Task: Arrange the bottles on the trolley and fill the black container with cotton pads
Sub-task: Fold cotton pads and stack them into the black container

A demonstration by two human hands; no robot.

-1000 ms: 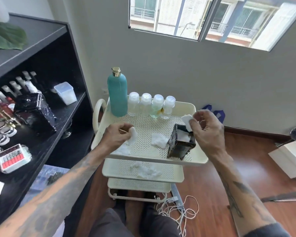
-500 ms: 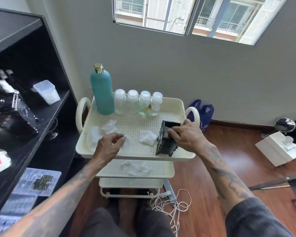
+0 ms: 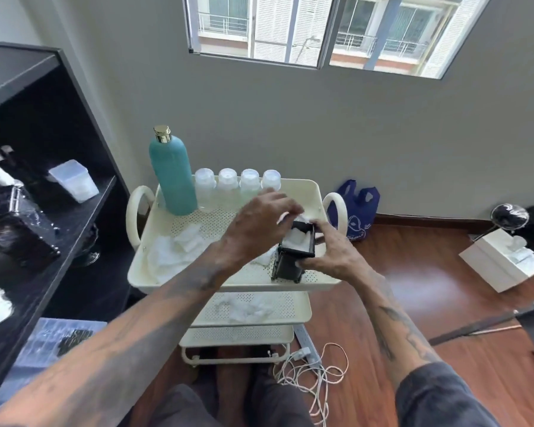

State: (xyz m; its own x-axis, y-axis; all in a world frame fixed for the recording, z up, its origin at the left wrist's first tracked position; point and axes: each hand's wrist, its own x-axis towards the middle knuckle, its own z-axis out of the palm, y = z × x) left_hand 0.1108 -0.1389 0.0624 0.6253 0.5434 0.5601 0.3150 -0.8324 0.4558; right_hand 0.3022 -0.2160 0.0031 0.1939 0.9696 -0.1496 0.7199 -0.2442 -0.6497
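— What stood at the left of the trolley (image 3: pixel 228 282)?
— The teal bottle (image 3: pixel 173 174), four clear bottles (image 3: pixel 238 186) beside it, loose cotton pads (image 3: pixel 173 251) in front.
— Your hands?
— My left hand (image 3: pixel 256 226) pinched a cotton pad (image 3: pixel 301 217) above the black container (image 3: pixel 293 257), already holding pads; my right hand (image 3: pixel 330 254) gripped its side.

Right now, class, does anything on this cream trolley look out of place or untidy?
Yes. White cotton pads lie scattered loose on the top tray of the cream trolley, and more sit crumpled on the middle shelf, outside the small black container. The bottles stand in a neat row.
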